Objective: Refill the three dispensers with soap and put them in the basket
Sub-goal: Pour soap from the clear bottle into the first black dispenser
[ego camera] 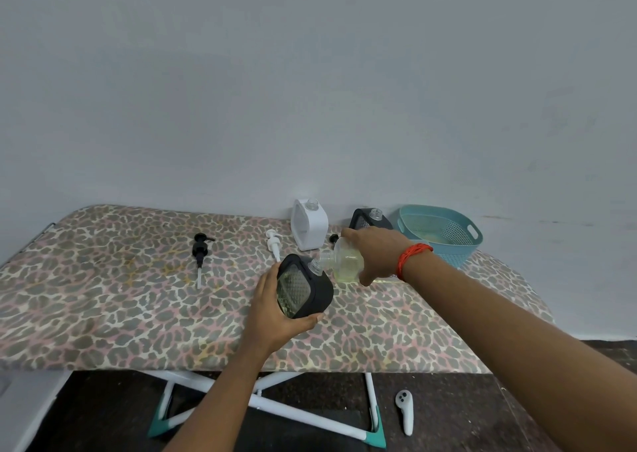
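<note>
The right hand (374, 253) grasps the tilted soap bottle (346, 262), mouth meeting the neck of the black dispenser (303, 288) clasped in the left hand (275, 317).

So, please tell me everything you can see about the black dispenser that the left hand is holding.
The black dispenser has a dark, matte-looking shell around a clear, diamond-textured window, through which pale yellowish liquid shows. Its pump is off, so the clear threaded neck is open. It is tilted, neck toward the upper right, just above the leopard-print table. The left hand cups it from below and the side. The mouth of the clear soap bottle, held tipped by the right hand, meets its neck.
</note>
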